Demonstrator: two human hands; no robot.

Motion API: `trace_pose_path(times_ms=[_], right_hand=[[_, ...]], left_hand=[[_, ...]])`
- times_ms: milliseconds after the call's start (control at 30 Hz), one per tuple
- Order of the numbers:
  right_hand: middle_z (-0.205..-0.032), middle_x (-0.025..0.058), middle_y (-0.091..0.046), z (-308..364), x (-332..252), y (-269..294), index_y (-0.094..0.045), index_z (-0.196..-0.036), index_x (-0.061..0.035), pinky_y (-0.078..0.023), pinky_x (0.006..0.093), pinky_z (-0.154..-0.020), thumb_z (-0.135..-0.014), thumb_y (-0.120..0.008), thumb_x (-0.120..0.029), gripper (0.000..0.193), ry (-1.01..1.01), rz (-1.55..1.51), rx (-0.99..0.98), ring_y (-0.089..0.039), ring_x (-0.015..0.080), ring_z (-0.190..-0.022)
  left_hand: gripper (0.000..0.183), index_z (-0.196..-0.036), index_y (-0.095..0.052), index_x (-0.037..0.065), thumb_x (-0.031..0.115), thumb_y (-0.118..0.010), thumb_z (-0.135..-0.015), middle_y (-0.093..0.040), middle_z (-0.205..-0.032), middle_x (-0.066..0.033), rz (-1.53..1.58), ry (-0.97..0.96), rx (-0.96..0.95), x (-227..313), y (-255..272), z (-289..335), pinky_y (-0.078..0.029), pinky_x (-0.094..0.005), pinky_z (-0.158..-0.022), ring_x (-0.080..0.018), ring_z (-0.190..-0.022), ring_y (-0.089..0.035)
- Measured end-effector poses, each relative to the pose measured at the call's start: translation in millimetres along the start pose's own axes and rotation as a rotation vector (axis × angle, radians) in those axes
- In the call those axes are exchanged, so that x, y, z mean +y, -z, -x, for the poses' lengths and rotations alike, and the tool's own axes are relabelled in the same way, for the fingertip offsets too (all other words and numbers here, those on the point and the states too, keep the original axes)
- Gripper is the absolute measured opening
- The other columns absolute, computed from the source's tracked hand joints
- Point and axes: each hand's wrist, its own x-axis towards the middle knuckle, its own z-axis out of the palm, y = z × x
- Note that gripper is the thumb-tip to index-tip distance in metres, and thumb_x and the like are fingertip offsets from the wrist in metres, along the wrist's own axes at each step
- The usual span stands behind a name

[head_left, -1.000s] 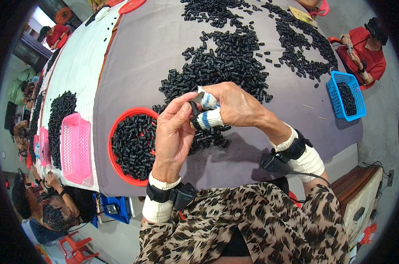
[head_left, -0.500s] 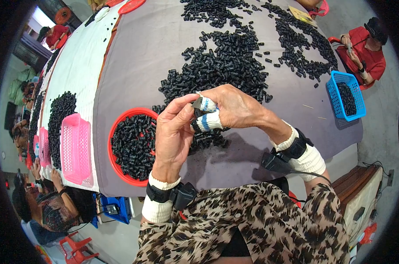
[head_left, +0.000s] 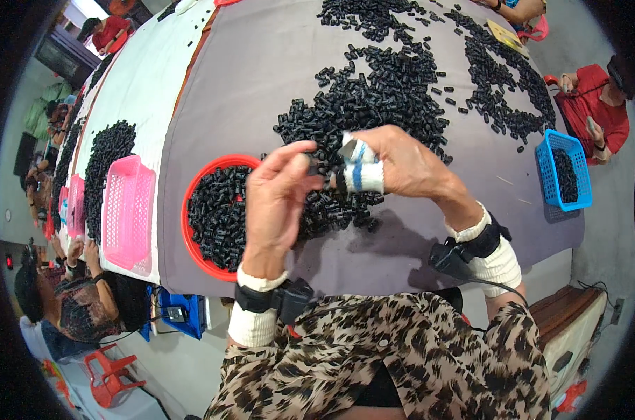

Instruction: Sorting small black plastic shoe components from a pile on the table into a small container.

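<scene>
Right of the red basin (head_left: 185, 213), the heap of black pieces (head_left: 366, 98) lies jumbled, long axes every way, nearer your right hand (head_left: 401, 164), which appears to pinch a blade-like sliver (head_left: 347, 145). Your left hand (head_left: 272, 203), nearer the basin, is loosely spread; blur hides its fingertip contact.

Looks pretty bright and fairly even overall, nearly blown out at the bright opening (head_left: 81, 10) in the upper left. Throws soft, dull shadows on the grey tablecloth (head_left: 223, 94) below the hands. Smears the fingers of the left hand (head_left: 270, 203) with motion blur. Catches tiny glints off the black cylindrical pieces (head_left: 373, 105). Bends hard toward the rim, then drops to solid black in the corners.
</scene>
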Motion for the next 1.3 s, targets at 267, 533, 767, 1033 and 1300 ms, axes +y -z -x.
trace_pose_path(times_ms=[267,533,767,1033,1300], right_hand=[[-0.054,-0.0027,-0.045,7.3,15.4,15.9,-0.06,-0.078,-0.0059,-0.033,0.026,-0.045,-0.081,-0.064,-0.034,0.028,-0.117,0.029,0.116,-0.04,0.0075,-0.048],[-0.053,-0.0069,-0.042,21.8,23.9,22.1,-0.055,-0.075,-0.0115,-0.028,0.0175,-0.035,-0.08,-0.065,-0.026,0.018,-0.303,-0.087,0.183,-0.036,0.0014,-0.041],[-0.053,-0.0072,-0.041,30.4,35.9,24.6,-0.055,-0.075,-0.0115,-0.029,0.0183,-0.037,-0.079,-0.067,-0.031,0.023,-0.252,-0.05,0.136,-0.038,0.0016,-0.042],[-0.059,0.0011,-0.053,29.8,38.4,25.4,-0.057,-0.077,-0.0031,-0.038,0.0283,-0.052,-0.079,-0.063,-0.026,0.023,-0.272,0.037,0.124,-0.045,0.0088,-0.056],[-0.063,0.004,-0.056,26.5,42.2,18.1,-0.057,-0.08,-0.0019,-0.039,0.0296,-0.055,-0.078,-0.061,-0.021,0.019,-0.289,0.004,0.113,-0.047,0.012,-0.057]], left_hand=[[0.026,-0.107,-0.061,0.002,0.011,-0.06,-0.083,-0.059,-0.089,0.0002,-0.737,-0.228,0.612,16.6,118.2,26.0,-0.041,-0.0196,-0.066,-0.0054,-0.074,-0.052],[0.015,-0.093,-0.065,0.001,0.009,-0.062,-0.08,-0.062,-0.082,-0.0051,-0.971,-0.247,0.198,-26.9,66.7,-5.9,-0.044,-0.0239,-0.066,-0.0104,-0.07,-0.055],[0.017,-0.089,-0.063,0.004,0.008,-0.064,-0.073,-0.055,-0.082,-0.0133,-1.512,-0.345,0.108,-60.3,47.3,-39.2,-0.044,-0.0386,-0.074,-0.029,-0.081,-0.053],[0.02,-0.089,-0.062,0.003,0.01,-0.066,-0.071,-0.052,-0.087,-0.0137,-1.679,-0.343,-0.002,-71.2,43.0,-48.8,-0.043,-0.0403,-0.075,-0.0317,-0.089,-0.05],[0.02,-0.091,-0.062,0.0,0.009,-0.068,-0.073,-0.059,-0.072,-0.0051,-1.081,-0.2,0.067,-45.7,18.5,-33.3,-0.043,-0.0254,-0.06,-0.0117,-0.063,-0.053]])
